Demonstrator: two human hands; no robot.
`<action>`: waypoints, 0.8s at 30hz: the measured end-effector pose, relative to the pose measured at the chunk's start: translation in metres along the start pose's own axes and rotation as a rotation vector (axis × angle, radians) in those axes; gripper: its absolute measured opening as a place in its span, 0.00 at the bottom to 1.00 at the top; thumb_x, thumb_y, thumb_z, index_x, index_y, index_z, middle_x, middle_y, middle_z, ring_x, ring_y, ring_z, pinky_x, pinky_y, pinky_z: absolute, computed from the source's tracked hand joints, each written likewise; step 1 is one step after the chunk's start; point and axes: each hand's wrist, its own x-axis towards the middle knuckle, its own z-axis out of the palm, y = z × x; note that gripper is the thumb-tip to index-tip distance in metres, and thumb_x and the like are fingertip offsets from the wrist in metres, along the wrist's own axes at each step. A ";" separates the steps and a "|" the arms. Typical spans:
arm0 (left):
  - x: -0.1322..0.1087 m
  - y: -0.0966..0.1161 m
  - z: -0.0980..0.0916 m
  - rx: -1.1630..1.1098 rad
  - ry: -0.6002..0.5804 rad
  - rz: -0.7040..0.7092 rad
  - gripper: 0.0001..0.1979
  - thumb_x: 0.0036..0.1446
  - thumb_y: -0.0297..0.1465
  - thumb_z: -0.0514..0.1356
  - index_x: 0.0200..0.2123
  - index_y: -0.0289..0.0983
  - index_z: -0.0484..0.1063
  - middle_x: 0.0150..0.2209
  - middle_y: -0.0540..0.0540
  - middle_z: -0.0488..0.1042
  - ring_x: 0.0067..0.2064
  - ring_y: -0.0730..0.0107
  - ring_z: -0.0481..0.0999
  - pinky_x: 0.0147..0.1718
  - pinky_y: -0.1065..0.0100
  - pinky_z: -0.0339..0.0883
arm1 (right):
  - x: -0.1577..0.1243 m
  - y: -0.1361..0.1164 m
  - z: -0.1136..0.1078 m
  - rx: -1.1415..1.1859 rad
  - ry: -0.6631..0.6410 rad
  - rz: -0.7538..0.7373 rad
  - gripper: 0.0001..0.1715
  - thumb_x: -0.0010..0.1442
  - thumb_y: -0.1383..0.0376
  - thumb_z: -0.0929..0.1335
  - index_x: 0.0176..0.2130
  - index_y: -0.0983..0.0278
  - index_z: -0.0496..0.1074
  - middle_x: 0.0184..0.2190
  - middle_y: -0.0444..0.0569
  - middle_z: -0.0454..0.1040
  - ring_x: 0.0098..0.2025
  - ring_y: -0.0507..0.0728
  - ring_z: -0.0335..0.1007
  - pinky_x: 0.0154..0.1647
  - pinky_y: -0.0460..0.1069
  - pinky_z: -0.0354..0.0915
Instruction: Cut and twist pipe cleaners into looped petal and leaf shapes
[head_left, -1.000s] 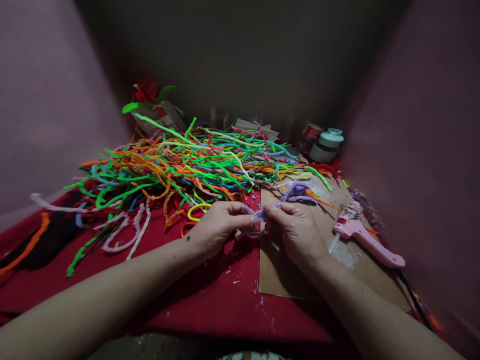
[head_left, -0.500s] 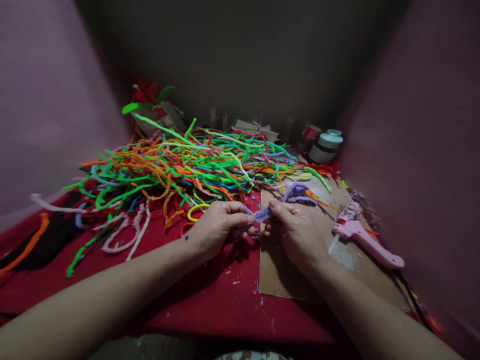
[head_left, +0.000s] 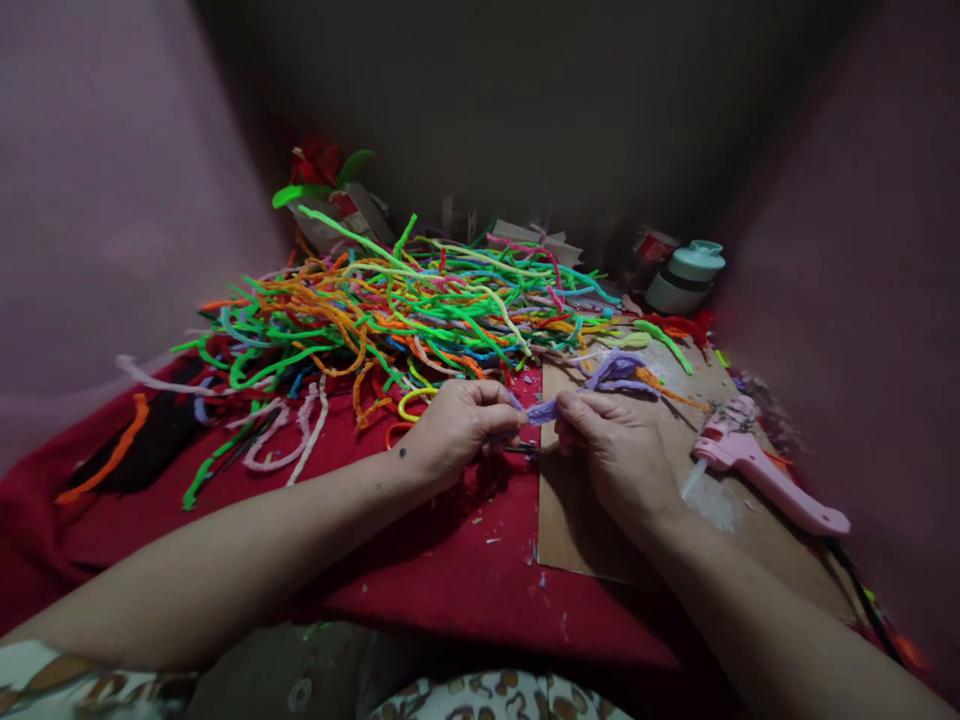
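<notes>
Between my two hands runs a fuzzy purple pipe cleaner piece (head_left: pixel 543 411), with purple loops and an orange stem (head_left: pixel 679 394) beyond my right hand. My left hand (head_left: pixel 474 428) pinches its left end between thumb and fingers. A short gap away, my right hand (head_left: pixel 619 452) is closed on the middle of the same piece, thumb on top. Just behind my left hand lie scissors with yellow and red handle loops (head_left: pixel 414 404), partly hidden by that hand. Below my right hand is a cardboard sheet (head_left: pixel 574 530).
A big tangle of colourful pipe cleaners (head_left: pixel 405 310) covers the back of the red cloth (head_left: pixel 450 590). A pink glue gun (head_left: pixel 772 475) rests on the cardboard at right, its cord trailing off. A pale green jar (head_left: pixel 686 278) stands behind, and red flowers (head_left: pixel 315 163) at back left.
The view has shifted, so everything sits a little further right and higher. Both hands keep their hold on the purple piece, with hardly any change in grip.
</notes>
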 end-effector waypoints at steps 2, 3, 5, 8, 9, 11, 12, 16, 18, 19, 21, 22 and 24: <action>-0.001 0.000 0.000 0.042 0.026 0.051 0.03 0.44 0.27 0.59 0.22 0.33 0.68 0.17 0.54 0.66 0.18 0.82 0.60 0.19 0.77 0.52 | -0.001 -0.001 0.001 -0.067 0.026 -0.049 0.21 0.55 0.59 0.66 0.16 0.66 0.66 0.14 0.40 0.62 0.19 0.47 0.53 0.21 0.45 0.50; -0.001 0.001 0.001 0.050 0.030 0.060 0.04 0.44 0.27 0.59 0.22 0.33 0.68 0.17 0.54 0.66 0.18 0.82 0.60 0.19 0.77 0.52 | -0.002 -0.003 0.001 -0.082 0.032 -0.057 0.20 0.55 0.59 0.66 0.17 0.66 0.67 0.14 0.40 0.62 0.19 0.48 0.54 0.21 0.45 0.50; -0.002 0.002 0.001 0.032 0.028 0.035 0.04 0.45 0.28 0.59 0.22 0.33 0.68 0.17 0.54 0.66 0.17 0.82 0.59 0.17 0.77 0.50 | -0.002 -0.005 0.003 -0.054 0.014 -0.042 0.18 0.55 0.58 0.66 0.20 0.66 0.69 0.16 0.41 0.64 0.19 0.48 0.55 0.21 0.45 0.52; -0.003 0.002 0.003 -0.045 -0.013 -0.027 0.04 0.46 0.29 0.59 0.23 0.33 0.67 0.17 0.53 0.67 0.17 0.83 0.60 0.16 0.77 0.48 | -0.002 -0.006 0.005 0.110 -0.045 0.045 0.13 0.52 0.57 0.68 0.28 0.65 0.73 0.19 0.41 0.68 0.20 0.48 0.60 0.22 0.44 0.56; -0.003 0.002 0.003 -0.069 -0.033 -0.041 0.05 0.46 0.29 0.59 0.23 0.33 0.67 0.18 0.53 0.68 0.17 0.82 0.61 0.17 0.77 0.49 | -0.002 -0.006 0.006 0.159 -0.061 0.082 0.12 0.50 0.58 0.70 0.30 0.65 0.73 0.20 0.42 0.69 0.21 0.49 0.61 0.22 0.44 0.57; -0.003 0.002 0.003 -0.099 -0.066 -0.051 0.06 0.46 0.30 0.61 0.25 0.33 0.68 0.20 0.52 0.70 0.19 0.82 0.63 0.18 0.77 0.52 | -0.003 -0.005 0.007 0.207 -0.073 0.138 0.11 0.47 0.60 0.71 0.29 0.66 0.73 0.21 0.43 0.71 0.22 0.49 0.63 0.23 0.44 0.60; -0.003 0.001 0.003 -0.104 -0.073 -0.044 0.07 0.46 0.31 0.61 0.25 0.33 0.68 0.20 0.52 0.70 0.19 0.82 0.63 0.19 0.77 0.53 | -0.003 -0.005 0.008 0.211 -0.072 0.154 0.10 0.46 0.61 0.72 0.28 0.66 0.72 0.21 0.43 0.71 0.22 0.49 0.64 0.23 0.44 0.60; -0.001 -0.003 0.001 -0.079 -0.062 0.010 0.08 0.45 0.32 0.63 0.26 0.33 0.68 0.20 0.54 0.67 0.19 0.83 0.62 0.19 0.77 0.53 | -0.003 -0.004 0.008 0.208 -0.077 0.193 0.10 0.46 0.61 0.72 0.26 0.67 0.72 0.18 0.43 0.71 0.20 0.49 0.64 0.22 0.44 0.61; -0.001 -0.003 0.000 -0.053 -0.060 0.016 0.07 0.45 0.31 0.62 0.26 0.33 0.68 0.20 0.54 0.66 0.19 0.83 0.62 0.19 0.77 0.52 | -0.002 -0.005 0.008 0.186 -0.086 0.217 0.10 0.45 0.61 0.72 0.25 0.67 0.73 0.18 0.44 0.71 0.19 0.49 0.64 0.21 0.44 0.61; -0.001 -0.003 0.001 -0.037 -0.057 0.017 0.06 0.45 0.30 0.62 0.26 0.33 0.68 0.20 0.54 0.66 0.19 0.82 0.62 0.18 0.77 0.52 | -0.002 -0.005 0.009 0.163 -0.088 0.222 0.10 0.46 0.61 0.71 0.25 0.67 0.73 0.17 0.44 0.71 0.19 0.49 0.64 0.21 0.44 0.60; -0.001 -0.001 0.002 0.009 -0.041 0.030 0.06 0.46 0.30 0.61 0.26 0.33 0.68 0.20 0.54 0.66 0.19 0.82 0.61 0.18 0.77 0.51 | -0.001 -0.004 0.009 0.121 -0.089 0.215 0.11 0.47 0.61 0.70 0.22 0.67 0.72 0.15 0.44 0.69 0.17 0.49 0.63 0.19 0.43 0.58; -0.002 -0.001 0.003 0.039 -0.031 0.052 0.05 0.46 0.30 0.61 0.26 0.33 0.68 0.20 0.54 0.67 0.19 0.82 0.61 0.18 0.77 0.52 | -0.001 -0.004 0.009 0.106 -0.094 0.208 0.12 0.48 0.61 0.70 0.21 0.67 0.71 0.14 0.43 0.68 0.17 0.49 0.62 0.18 0.43 0.57; -0.003 -0.001 0.004 0.112 -0.020 0.141 0.04 0.47 0.29 0.60 0.26 0.34 0.68 0.22 0.53 0.68 0.21 0.80 0.64 0.21 0.76 0.56 | -0.001 -0.003 0.009 0.115 -0.113 0.208 0.12 0.48 0.62 0.70 0.20 0.68 0.70 0.13 0.43 0.68 0.16 0.49 0.62 0.18 0.43 0.56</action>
